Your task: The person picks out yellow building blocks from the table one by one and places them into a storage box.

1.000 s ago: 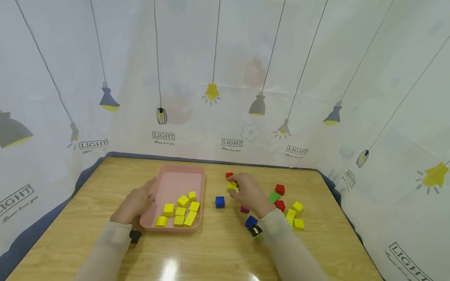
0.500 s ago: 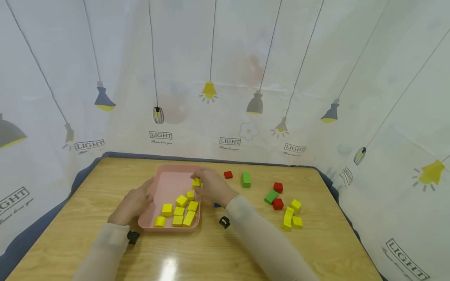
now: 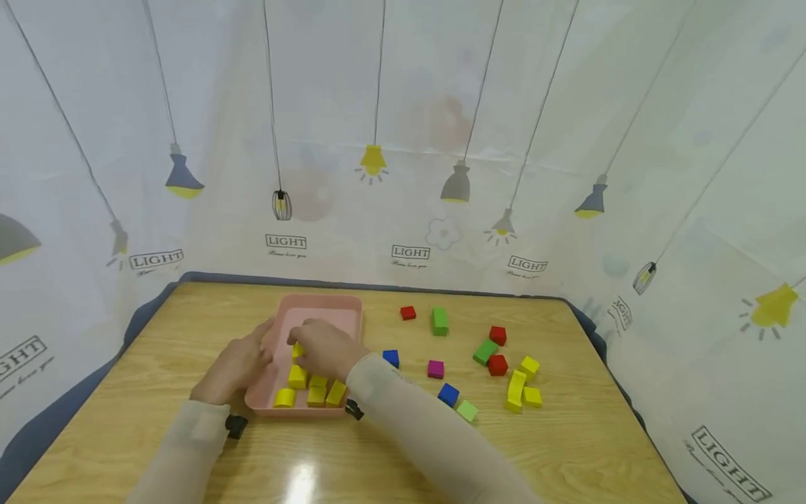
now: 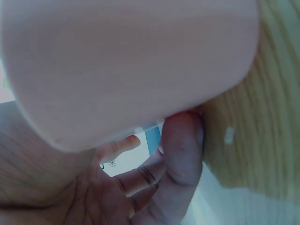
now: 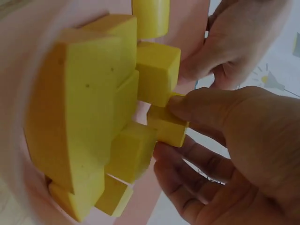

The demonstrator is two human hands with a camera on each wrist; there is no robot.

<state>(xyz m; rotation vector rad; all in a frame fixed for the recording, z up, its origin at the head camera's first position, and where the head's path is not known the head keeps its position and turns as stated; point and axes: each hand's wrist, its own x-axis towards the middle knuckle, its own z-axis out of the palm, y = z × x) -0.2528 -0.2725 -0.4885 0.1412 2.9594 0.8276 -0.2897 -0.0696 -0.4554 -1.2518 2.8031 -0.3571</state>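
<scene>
Right hand (image 3: 327, 348) pinching a yellow block (image 5: 168, 125) inside the pink tray (image 3: 303, 412), left hand (image 3: 234, 364) gripping the tray's side.
More yellow blocks (image 3: 317, 396) crowd the tray nearer the person than the right hand; pink floor shows beyond it, up to the far rim. Worktop (image 3: 160, 336) stretches left of the left hand to its edge; a blue block (image 3: 390, 358) sits right of the right hand.

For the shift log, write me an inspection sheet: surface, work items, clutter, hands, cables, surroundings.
Surface: wooden table, glare near the front.
Work items: pink tray holding yellow blocks; loose yellow blocks at far right.
Clutter: red blocks, green blocks, blue blocks and a purple block, right of the tray.
Hands: left hand holds the tray's side; right hand pinches a yellow block over the tray.
Cables: nothing seen.
Surroundings: pale backdrop printed with hanging lamps.
</scene>
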